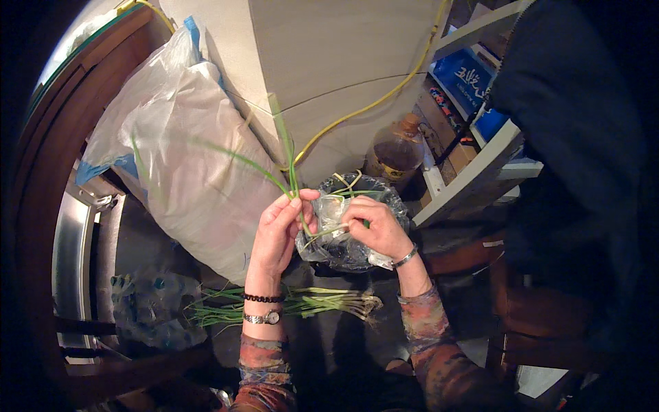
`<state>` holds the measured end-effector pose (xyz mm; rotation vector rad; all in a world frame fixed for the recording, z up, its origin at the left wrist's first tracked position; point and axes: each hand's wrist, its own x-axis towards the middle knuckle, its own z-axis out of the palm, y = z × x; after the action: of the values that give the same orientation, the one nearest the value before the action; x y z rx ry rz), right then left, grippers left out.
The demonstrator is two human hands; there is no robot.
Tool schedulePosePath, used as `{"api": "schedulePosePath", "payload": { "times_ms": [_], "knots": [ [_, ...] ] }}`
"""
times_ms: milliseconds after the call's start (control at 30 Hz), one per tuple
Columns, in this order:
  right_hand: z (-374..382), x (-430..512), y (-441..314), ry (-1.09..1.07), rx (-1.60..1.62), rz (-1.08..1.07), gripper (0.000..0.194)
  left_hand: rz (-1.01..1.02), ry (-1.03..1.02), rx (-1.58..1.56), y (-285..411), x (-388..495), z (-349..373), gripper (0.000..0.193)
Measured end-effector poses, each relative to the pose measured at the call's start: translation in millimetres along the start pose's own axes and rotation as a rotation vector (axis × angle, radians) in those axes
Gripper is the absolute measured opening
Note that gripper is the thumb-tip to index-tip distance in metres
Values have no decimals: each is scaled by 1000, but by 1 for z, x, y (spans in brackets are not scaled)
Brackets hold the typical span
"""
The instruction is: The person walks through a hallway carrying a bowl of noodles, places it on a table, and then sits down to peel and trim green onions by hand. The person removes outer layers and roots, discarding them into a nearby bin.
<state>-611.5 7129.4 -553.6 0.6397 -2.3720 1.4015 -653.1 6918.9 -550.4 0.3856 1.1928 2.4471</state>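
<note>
A green onion point(292, 180) is held by its stalk between the thumb and fingers of my left hand point(280, 226), its green leaves fanning upward and partly blurred. My right hand point(375, 226) pinches the pale lower end of the onion, which bends between the two hands. Both hands are above a bin lined with a clear plastic bag point(319, 255), where peeled strips and bits of leaf lie. Below, on the dark floor, rests a bunch of green onions point(329, 302), roots to the right, partly hidden behind my left wrist.
A large white woven sack point(195, 154) leans at the left. Behind the bin stands a big plastic bottle of dark liquid point(396, 149), beside a shelf rack point(476, 170) with boxes. A yellow cable point(355, 112) runs along the wall. A clear plastic pack point(154, 309) lies at lower left.
</note>
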Motion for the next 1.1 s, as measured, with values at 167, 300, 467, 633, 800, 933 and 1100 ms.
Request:
{"api": "schedulePosePath", "payload": {
  "times_ms": [167, 300, 467, 633, 800, 933, 1100],
  "knots": [
    [-2, -6, -3, -185, 52, -62, 7, -4, 34, -62, 3, 1, 6, 34],
    [-5, -6, 7, -2, -334, -30, 8, -69, 77, 71, 9, -1, 7, 35],
    [-13, -7, 2, 164, -446, 68, 23, -241, -1, 142, 20, -13, 6, 31],
    [-10, 5, -26, 273, -378, -121, 29, -466, -26, 337, 24, -25, 3, 27],
    [1, 10, -25, 162, -427, -153, 32, -560, -60, 355, 29, -42, 1, 25],
    [3, 1, -9, 50, -422, -134, 16, -585, -23, 359, 34, -51, -8, 23],
    [12, -4, -1, 101, -344, -16, 5, -497, -37, 406, 21, -61, -20, 24]
  ]
}}
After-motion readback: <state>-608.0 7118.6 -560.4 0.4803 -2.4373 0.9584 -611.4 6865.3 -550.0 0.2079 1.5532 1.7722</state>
